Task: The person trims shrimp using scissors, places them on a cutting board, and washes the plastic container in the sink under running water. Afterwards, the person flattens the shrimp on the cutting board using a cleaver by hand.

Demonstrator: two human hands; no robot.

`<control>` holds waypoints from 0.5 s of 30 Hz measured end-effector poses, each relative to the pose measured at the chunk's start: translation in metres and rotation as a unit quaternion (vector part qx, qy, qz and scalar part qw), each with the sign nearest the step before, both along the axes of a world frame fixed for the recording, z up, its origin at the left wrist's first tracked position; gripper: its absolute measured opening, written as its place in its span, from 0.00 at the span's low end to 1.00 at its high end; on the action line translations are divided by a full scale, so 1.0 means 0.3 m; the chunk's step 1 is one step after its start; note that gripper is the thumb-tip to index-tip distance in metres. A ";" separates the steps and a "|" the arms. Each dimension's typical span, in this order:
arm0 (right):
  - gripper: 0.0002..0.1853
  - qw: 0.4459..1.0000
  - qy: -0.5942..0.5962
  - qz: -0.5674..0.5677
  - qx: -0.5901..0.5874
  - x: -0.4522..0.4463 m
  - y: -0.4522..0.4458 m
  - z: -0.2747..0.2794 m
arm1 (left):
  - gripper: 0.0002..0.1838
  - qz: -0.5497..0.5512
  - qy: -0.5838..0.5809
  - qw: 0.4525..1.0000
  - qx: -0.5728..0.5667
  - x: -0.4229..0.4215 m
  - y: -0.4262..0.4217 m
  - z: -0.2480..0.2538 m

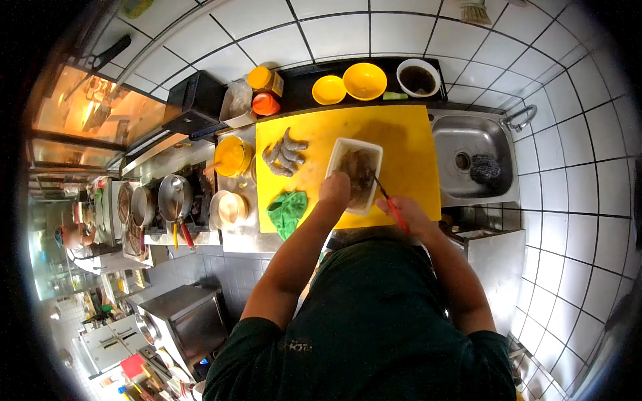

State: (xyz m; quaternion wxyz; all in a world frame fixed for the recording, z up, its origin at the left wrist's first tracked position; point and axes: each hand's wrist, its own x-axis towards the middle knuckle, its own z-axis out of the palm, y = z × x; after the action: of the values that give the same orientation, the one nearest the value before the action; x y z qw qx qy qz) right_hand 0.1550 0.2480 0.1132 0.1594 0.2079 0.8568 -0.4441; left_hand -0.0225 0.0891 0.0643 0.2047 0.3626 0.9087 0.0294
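Observation:
My left hand [335, 190] reaches over the near left rim of a white rectangular tub [377, 158]; its fingertips are hidden, so what they hold cannot be made out. Brownish-grey contents [358, 170] fill part of the tub. Beside the tub's right edge, my right hand [409, 215] is closed round red-handled scissors [396, 210], whose dark blades point toward the tub. Several grey shrimp [285, 155] lie on the left of the yellow cutting board [321, 127]. Below them is a crumpled green cloth [287, 212].
A metal sink [475, 160] with a dark scourer [485, 168] adjoins the board's right side. Yellow bowls [364, 81] and a white bowl [418, 77] stand along the back. Pans [175, 197] sit on the stove at left. A person [79, 235] is far left.

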 end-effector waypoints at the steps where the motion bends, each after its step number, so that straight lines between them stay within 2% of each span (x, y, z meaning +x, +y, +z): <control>1: 0.32 1.000 0.004 -0.003 -0.007 0.010 -0.002 0.004 | 0.08 0.003 0.001 1.000 -0.003 0.004 0.004 -0.014; 5: 0.32 0.999 -0.021 -0.016 -0.030 0.000 -0.015 0.056 | 0.10 0.025 0.025 0.999 0.023 0.023 0.010 -0.026; 7: 0.32 1.000 0.016 -0.018 -0.019 0.005 -0.023 0.046 | 0.10 0.054 0.025 0.998 0.023 0.032 0.025 -0.040; 9: 0.32 0.999 0.021 -0.017 -0.024 0.004 -0.026 0.051 | 0.11 0.054 0.031 0.998 0.029 0.046 0.031 -0.004; 15: 0.31 0.998 -0.001 -0.022 -0.052 0.011 -0.020 0.070 | 0.15 0.048 0.059 0.997 0.024 0.051 0.030 -0.040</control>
State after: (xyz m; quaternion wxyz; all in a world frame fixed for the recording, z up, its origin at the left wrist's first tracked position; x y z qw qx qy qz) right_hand 0.1582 0.2421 0.1342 0.1611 0.2185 0.8274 -0.4917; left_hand -0.0072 0.0983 0.0523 0.1403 0.3242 0.9347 0.0392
